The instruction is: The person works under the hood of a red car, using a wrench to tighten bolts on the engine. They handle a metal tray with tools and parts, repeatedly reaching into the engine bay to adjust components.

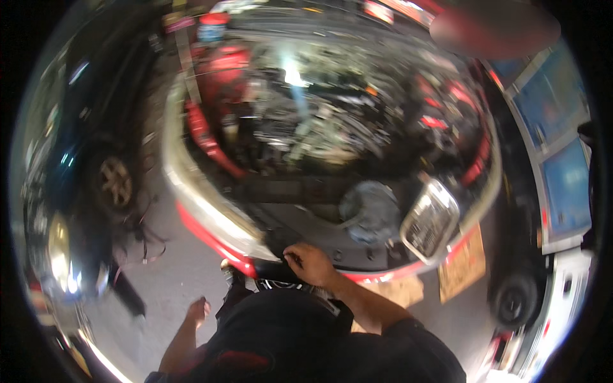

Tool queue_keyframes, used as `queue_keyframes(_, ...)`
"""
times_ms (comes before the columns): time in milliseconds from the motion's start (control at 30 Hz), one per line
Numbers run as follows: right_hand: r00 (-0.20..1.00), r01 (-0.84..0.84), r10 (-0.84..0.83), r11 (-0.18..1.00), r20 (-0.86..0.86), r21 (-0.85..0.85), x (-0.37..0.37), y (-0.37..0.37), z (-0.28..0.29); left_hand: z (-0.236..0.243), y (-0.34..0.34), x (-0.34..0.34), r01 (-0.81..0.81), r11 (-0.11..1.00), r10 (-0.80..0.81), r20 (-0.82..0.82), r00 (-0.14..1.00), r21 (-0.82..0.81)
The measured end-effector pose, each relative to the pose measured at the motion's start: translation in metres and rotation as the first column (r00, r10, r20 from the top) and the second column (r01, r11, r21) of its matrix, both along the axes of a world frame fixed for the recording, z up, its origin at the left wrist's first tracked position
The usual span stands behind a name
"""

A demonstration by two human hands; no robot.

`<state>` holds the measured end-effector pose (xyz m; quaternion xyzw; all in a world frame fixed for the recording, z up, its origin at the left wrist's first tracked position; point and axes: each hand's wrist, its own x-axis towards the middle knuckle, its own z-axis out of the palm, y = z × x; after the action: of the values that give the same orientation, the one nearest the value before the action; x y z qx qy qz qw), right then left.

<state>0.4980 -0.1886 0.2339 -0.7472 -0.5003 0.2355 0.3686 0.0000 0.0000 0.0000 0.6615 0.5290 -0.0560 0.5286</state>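
Note:
A red car with its engine bay (319,121) exposed stands right before me; motion blur smears most of its parts. My right hand (310,263) is just above the dark front panel (287,214), near the bumper, its fingers curled in. Whether anything sits inside those fingers I cannot make out. Lower and to the left, my left hand (198,313) hangs beside my body over the grey floor, apart from the car; its fingers are too small and smeared to read. On the front panel lie a rounded metal tray (431,220) with unclear contents and a crumpled blue-grey bundle (369,210).
A dark car (83,172) stands along the left side. A red and blue tub (212,27) is at the far left of the engine bay. Flat cardboard (463,263) lies under the right front. Blue panels (565,185) and a black wheel (513,302) are at right.

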Motion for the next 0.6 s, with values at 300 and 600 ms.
queue_keyframes(300, 0.957, -0.169, 0.085, 0.94, 0.276, 0.295, -0.053, 0.255, 0.031, -0.032, -0.075, -0.21, -0.613, 0.661, 0.494, -0.365, 0.789, -0.432)
queue_keyframes(600, 0.685, 0.47, -0.498, 0.86, 0.532, 0.2, -0.052, 0.572, 0.054, 0.032, 0.174, -0.261, -0.746, 0.649, 0.759, 0.174, 0.627, -0.145)
